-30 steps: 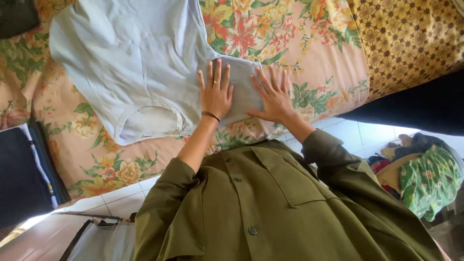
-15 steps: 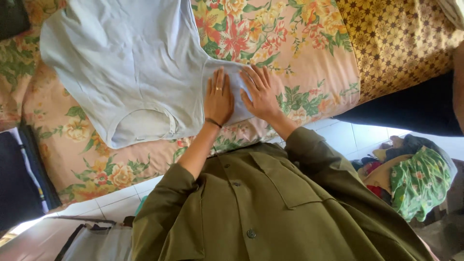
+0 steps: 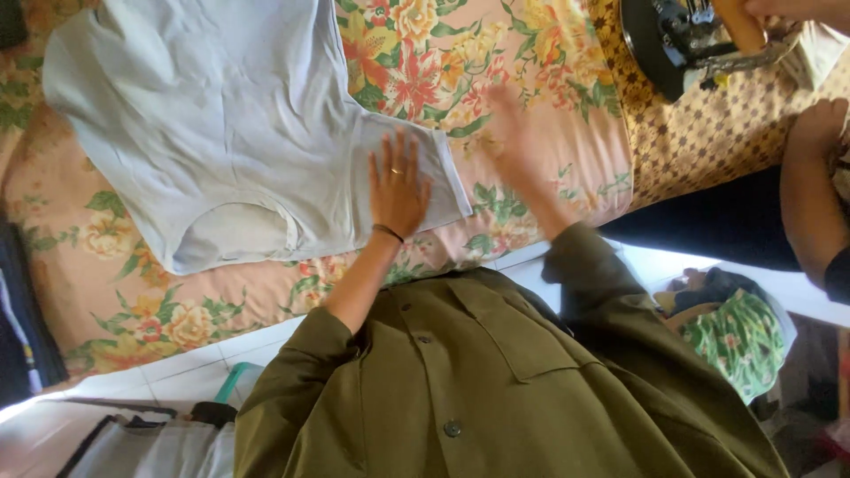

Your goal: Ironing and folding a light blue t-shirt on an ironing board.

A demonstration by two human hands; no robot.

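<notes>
your left hand (image 3: pixel 397 184) lies flat, palm down, on the short sleeve (image 3: pixel 409 173) of the pale blue t-shirt (image 3: pixel 212 133). the fingers are extended and slightly apart, pressing on the cloth and gripping nothing. a ring sits on one finger and a dark band circles the wrist.

your right hand (image 3: pixel 512 142) is motion-blurred above the floral sheet (image 3: pixel 531 62), just beside the sleeve hem. it appears open with the fingers spread; you cannot tell whether it touches the sheet. it holds nothing.

the t-shirt is spread flat on the floral sheet, its body toward the upper left of the view and its neck opening (image 3: pixel 235 232) near the sheet's edge closest to you. the sleeve under your left hand points toward your right hand.

beside the floral sheet lies a brown patterned cloth (image 3: pixel 708 133). a dark iron (image 3: pixel 682 35) stands on it at the upper right, gripped at its handle by another person's hand (image 3: pixel 788 11). that person's other hand (image 3: pixel 819 119) rests on the brown cloth, well apart from your own hands.

your olive green shirt (image 3: pixel 496 389) fills the lower part of the view. a green patterned fabric bundle (image 3: pixel 739 336) lies on the floor at your right.
</notes>
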